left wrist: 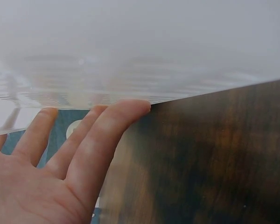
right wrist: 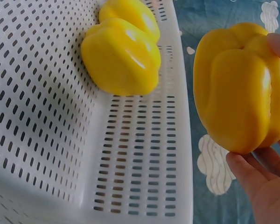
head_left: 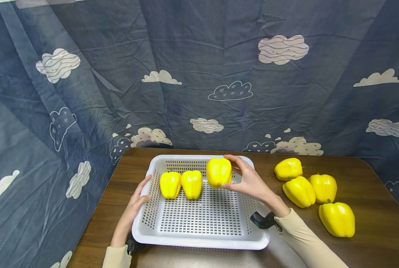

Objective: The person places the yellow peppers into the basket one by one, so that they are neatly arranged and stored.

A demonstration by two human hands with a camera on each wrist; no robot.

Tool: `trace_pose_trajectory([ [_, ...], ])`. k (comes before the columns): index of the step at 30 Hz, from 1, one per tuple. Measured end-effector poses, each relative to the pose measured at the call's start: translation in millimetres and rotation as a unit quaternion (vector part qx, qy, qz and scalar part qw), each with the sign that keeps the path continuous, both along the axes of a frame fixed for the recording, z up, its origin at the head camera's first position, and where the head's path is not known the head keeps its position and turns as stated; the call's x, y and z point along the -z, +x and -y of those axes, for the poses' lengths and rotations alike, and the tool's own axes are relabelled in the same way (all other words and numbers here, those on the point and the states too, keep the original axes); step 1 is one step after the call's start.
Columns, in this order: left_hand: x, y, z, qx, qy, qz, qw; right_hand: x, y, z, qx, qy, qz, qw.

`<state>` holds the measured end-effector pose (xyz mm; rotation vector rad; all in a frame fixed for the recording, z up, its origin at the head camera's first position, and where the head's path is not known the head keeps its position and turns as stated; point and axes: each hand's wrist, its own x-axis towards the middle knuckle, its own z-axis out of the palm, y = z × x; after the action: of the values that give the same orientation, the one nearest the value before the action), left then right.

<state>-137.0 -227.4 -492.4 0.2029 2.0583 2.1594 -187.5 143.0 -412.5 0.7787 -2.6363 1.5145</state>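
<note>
On the wooden table (head_left: pixel 95 238), the left hand (head_left: pixel 131 211) touches the white basket (head_left: pixel 199 241) with extended fingers; inside are 2 yellow peppers (head_left: pixel 170 185), and over it the right hand (head_left: pixel 253 183) pinches 1 pepper (head_left: pixel 218 172); 4 loose peppers (head_left: pixel 299 191) lie at right; behind hangs a blue cloud-printed curtain (head_left: pixel 186 37)

Left hand (head_left: pixel 133 209): fingers (left wrist: pixel 95 151) extended and slightly separated; thumb (head_left: pixel 141 202) set apart.
Right hand (head_left: pixel 251 183): curved, gripping between thumb and fingers.
Left arm (head_left: pixel 116 257): angled up and slightly inward.
Right arm (head_left: pixel 308 238): reaching diagonally inward.
Sleeves: pale, ending near both wrists.
</note>
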Motion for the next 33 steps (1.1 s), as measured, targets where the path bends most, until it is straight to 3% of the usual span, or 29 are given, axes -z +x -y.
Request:
trace_pose_trajectory([
  [13, 1.1, -0.3, 0.5, -0.003, 0.001, 0.0, 1.0, 9.9, -5.3, 16.6, -0.009, 0.003, -0.003, 0.9999],
  [21, 2.3, -1.6, 0.0, 0.008, 0.009, -0.012, 0.9999, 18.2, -8.9, 20.7, -0.008, 0.031, -0.03, 0.999],
  [33, 0.8, -1.1, 0.1, 0.005, 0.011, -0.008, 0.9999, 26.3, -16.4, 24.1, -0.009, 0.1, -0.003, 0.9949],
])
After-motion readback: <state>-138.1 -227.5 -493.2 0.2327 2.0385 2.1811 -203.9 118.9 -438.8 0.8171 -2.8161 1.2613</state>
